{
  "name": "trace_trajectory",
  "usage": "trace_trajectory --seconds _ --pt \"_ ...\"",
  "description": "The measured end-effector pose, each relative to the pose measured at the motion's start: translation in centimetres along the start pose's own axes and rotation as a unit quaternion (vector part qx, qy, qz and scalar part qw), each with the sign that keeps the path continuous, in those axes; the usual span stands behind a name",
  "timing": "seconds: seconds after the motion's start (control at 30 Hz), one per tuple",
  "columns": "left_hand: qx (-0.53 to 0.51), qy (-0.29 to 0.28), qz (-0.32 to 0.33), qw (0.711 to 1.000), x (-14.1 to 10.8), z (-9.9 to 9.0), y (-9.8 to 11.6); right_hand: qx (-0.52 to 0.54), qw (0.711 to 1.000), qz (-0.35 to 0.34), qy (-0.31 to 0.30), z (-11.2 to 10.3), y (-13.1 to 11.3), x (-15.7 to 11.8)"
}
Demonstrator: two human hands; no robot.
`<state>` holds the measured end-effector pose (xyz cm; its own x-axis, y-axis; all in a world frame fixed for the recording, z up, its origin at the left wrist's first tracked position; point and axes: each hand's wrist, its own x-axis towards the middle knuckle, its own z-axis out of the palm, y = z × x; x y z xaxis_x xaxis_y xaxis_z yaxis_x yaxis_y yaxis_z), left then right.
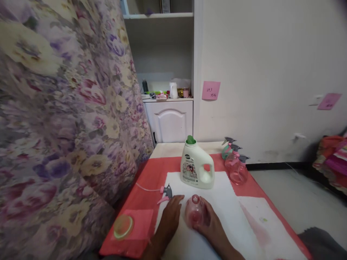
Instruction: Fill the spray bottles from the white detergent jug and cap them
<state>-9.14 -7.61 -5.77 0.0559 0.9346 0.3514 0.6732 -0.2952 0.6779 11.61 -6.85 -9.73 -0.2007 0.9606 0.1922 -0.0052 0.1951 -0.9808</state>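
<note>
A clear pink bottle (193, 213) without a spray head stands on the white cloth (187, 245). My right hand (211, 221) is wrapped around its right side. Just left of the bottle, my left hand (172, 213) has its fingers extended, apart from the bottle. Beyond that hand lies a grey and pink spray head (167, 192) with a thin tube pointing left. A pale green jug (193, 168) stands behind the bottle, with something green in its open mouth.
Several spray bottles (238, 174) stand at the table's back right. A round greenish lid or dish (123, 226) rests on a pink sheet at the left. A floral curtain (67, 126) hangs along the left, and a cabinet (173, 121) is behind the table.
</note>
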Motion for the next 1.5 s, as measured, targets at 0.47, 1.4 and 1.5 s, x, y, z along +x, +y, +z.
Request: trace_trajectory --seconds 0.47,1.4,1.5 --pt "-0.199 -0.052 -0.06 0.977 -2.3 3.1 0.6 -0.025 0.998 -0.027 0.047 -4.3 -2.1 1.4" --pt "-0.156 -0.079 -0.039 0.984 -1.6 5.7 -0.8 -0.055 0.998 -0.044 -0.006 -2.1 -7.5 15.0" --pt "-0.156 -0.071 -0.048 0.984 -1.5 5.2 0.1 -0.071 0.996 -0.055 0.008 -2.3 -8.7 14.6"
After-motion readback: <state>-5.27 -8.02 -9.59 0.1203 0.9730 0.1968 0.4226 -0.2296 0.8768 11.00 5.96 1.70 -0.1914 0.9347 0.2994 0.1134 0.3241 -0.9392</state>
